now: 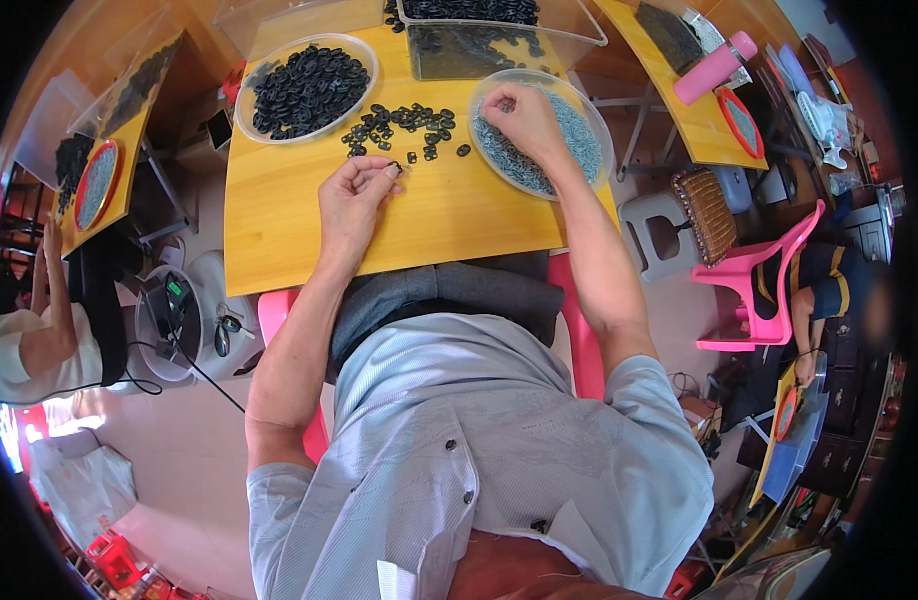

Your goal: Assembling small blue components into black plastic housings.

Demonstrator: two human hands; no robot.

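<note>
My left hand (354, 200) is held over the yellow table (429, 220), thumb and forefinger pinching a small black piece (396, 168). Just beyond it lie loose black oval pieces (419, 118), some with holes in them. My right hand (524, 118) reaches over a clear round tub (597, 165) full of small silvery screw-like bits (569, 140). Its fingertips are pinched together at the tub's left side, and whatever they hold is too small to make out. A second round tub (241, 118), at the far left, is heaped with black oval pieces (309, 90).
A clear rectangular bin (459, 62) with more black parts stands at the table's far edge. Side tables flank mine; a pink bottle (714, 68) is on the right one. One person (54, 330) sits at left, another (829, 300) at right near a pink chair (759, 280).
</note>
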